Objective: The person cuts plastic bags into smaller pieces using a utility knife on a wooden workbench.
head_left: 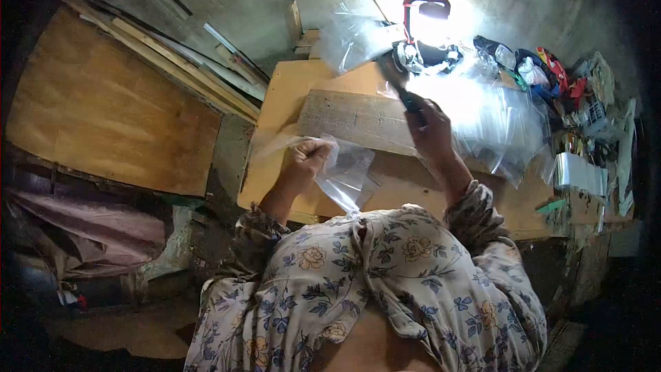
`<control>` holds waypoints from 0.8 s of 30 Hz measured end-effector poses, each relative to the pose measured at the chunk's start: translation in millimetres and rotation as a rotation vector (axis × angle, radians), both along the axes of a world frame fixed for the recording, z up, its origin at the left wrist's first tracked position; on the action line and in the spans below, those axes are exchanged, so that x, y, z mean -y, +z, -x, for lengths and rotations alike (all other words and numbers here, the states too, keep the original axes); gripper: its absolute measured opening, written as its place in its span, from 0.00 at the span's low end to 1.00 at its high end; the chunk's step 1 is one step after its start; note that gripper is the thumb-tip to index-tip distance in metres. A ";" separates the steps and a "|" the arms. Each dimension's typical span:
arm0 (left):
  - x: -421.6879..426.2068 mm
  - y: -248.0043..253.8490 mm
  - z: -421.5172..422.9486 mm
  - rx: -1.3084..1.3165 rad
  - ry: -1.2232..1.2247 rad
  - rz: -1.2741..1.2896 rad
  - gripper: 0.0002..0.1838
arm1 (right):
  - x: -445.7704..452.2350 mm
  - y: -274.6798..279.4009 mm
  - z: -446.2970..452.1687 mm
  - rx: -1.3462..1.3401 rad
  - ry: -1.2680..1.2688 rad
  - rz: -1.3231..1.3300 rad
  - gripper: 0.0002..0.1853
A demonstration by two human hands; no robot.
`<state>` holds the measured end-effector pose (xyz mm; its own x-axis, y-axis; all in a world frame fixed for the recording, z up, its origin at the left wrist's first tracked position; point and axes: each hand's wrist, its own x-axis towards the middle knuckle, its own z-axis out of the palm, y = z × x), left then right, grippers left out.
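Note:
My left hand [306,157] is closed in a fist on a clear plastic bag [352,167], which hangs from it toward my shirt and also spreads out to the left. My right hand [432,131] is raised over the bench, its fingers wrapped around the black handle of a knife [394,77]. The long dark blade points up and to the left, away from me, and is smeared by motion. Below both hands lies a grey wooden board [354,116] on the yellowish workbench [289,83]. Knife and held bag are apart.
A glaring lamp [427,21] with a red and black frame stands at the back. Stacked clear plastic sheets [502,124] cover the bench's right part, with bundled bags [533,69] behind. Another clear sheet [351,41] lies at the back. Planks [172,55] lean at left.

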<state>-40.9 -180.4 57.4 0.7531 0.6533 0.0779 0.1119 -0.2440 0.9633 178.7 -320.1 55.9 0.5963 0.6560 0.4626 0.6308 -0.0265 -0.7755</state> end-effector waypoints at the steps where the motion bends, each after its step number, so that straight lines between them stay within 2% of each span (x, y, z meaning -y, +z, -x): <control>1: 1.7 -0.3 0.1 -0.080 -0.019 0.137 0.08 | -0.6 -4.9 4.6 0.156 0.037 0.004 0.19; 3: 9.5 -3.4 -12.6 -0.081 0.004 0.096 0.08 | -6.0 -8.0 21.3 0.183 0.132 0.029 0.26; 4: 13.0 -4.3 -21.2 -0.074 0.046 0.048 0.09 | -14.1 -34.1 28.9 -0.142 0.273 -0.089 0.27; 6: 20.0 2.3 -33.0 -0.038 0.008 -0.017 0.11 | -10.1 -18.6 49.1 -0.290 0.314 0.059 0.24; 9: 16.9 -6.2 -45.4 -0.030 0.002 -0.013 0.12 | -8.9 -38.9 35.3 -0.402 0.318 -0.005 0.19; 10: 14.1 -5.9 -49.3 0.064 -0.004 -0.077 0.12 | -0.3 -19.3 24.5 -0.207 0.165 0.073 0.16; 11: 11.2 -5.2 -52.1 0.159 -0.007 -0.141 0.14 | 2.3 -36.0 -5.7 0.028 0.129 0.040 0.13; 12: 5.1 -5.4 -53.0 0.163 -0.003 -0.141 0.14 | 10.7 -44.7 -33.9 0.110 0.063 0.030 0.11; 13: -3.0 -6.5 -51.6 0.091 -0.010 -0.231 0.15 | 19.8 -48.1 -68.1 -0.180 -0.047 0.152 0.10; 14: -7.3 -6.5 -50.4 0.019 -0.014 -0.321 0.16 | 30.8 -69.5 -117.4 0.004 -0.197 0.174 0.08; 15: -2.0 -2.4 -50.6 0.017 0.001 -0.142 0.15 | 48.5 -82.6 -158.9 0.140 -0.259 -0.056 0.05; 16: -0.4 -3.1 -51.5 0.024 0.011 -0.144 0.15 | 69.1 -97.3 -209.1 0.475 -0.374 -0.025 0.03; 18: 2.4 -5.7 -53.5 -0.007 -0.031 -0.302 0.15 | 101.0 -80.2 -252.0 0.452 -0.652 0.358 0.10; 20: 14.6 -1.7 -56.0 -0.013 -0.017 -0.315 0.15 | 114.0 -70.2 -276.9 0.473 -0.738 0.402 0.15; 22: 24.1 -0.7 -57.2 -0.025 -0.061 -0.185 0.15 | 104.7 -53.6 -267.5 0.611 -0.796 0.517 0.17; 23: 24.4 -7.2 -57.3 -0.045 -0.064 -0.206 0.16 | 91.1 -54.6 -261.3 0.684 -0.713 0.399 0.20; 24: 26.2 -9.3 -57.5 -0.040 -0.037 -0.204 0.16 | 71.2 -41.4 -229.3 0.605 -0.577 0.311 0.22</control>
